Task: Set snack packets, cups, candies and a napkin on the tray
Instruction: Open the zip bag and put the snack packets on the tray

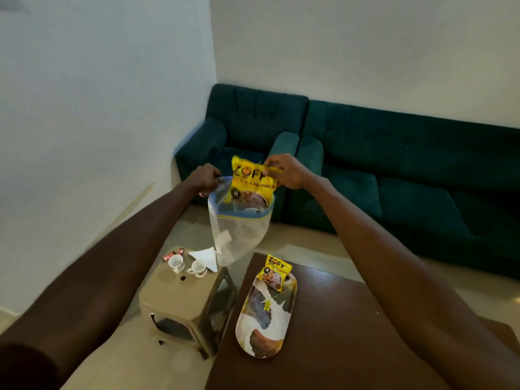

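Left hand (206, 177) pinches the rim of a clear bag (239, 229), holding it up. Right hand (284, 171) pinches the top of a yellow packet (251, 182), half out of the bag mouth. A second packet (274, 273) lies on the far end of the tray (264, 327) on the brown table (351, 319). Two cups (187, 265), candies (172, 254) and napkin (205, 256) sit on the stool (180, 299), left. Risk: packet snags on the rim, the bag swings and clips the cups right under it.
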